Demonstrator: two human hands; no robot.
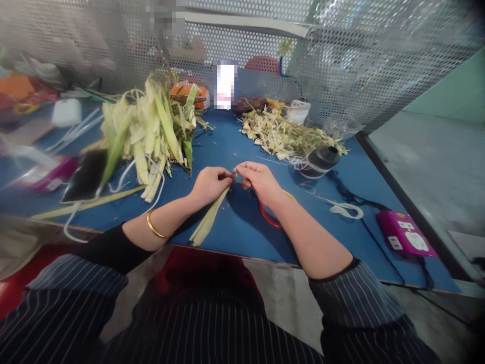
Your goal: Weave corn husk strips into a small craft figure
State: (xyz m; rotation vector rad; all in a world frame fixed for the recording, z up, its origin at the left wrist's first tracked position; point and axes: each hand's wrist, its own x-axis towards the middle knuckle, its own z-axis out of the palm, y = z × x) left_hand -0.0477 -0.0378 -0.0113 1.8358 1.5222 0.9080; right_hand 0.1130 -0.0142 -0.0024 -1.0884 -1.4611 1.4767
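Note:
My left hand (212,185) is closed on the upper end of a pale corn husk strip (209,220), whose wide end points down toward the table's front edge. Close beside it, my right hand (257,180) pinches at the same tip; what its fingers hold is too small to make out. Thin thread runs from near the hands toward a black thread cone (322,161) on the right. A red and yellow ring (266,216) lies partly hidden under my right wrist.
A large husk pile (151,124) stands at the left behind a phone (85,176) with a white cable. Husk scraps (275,132) lie at the back right. White scissors (345,210) and a purple power box (405,233) sit on the blue table (246,237). Perforated metal panels rise behind.

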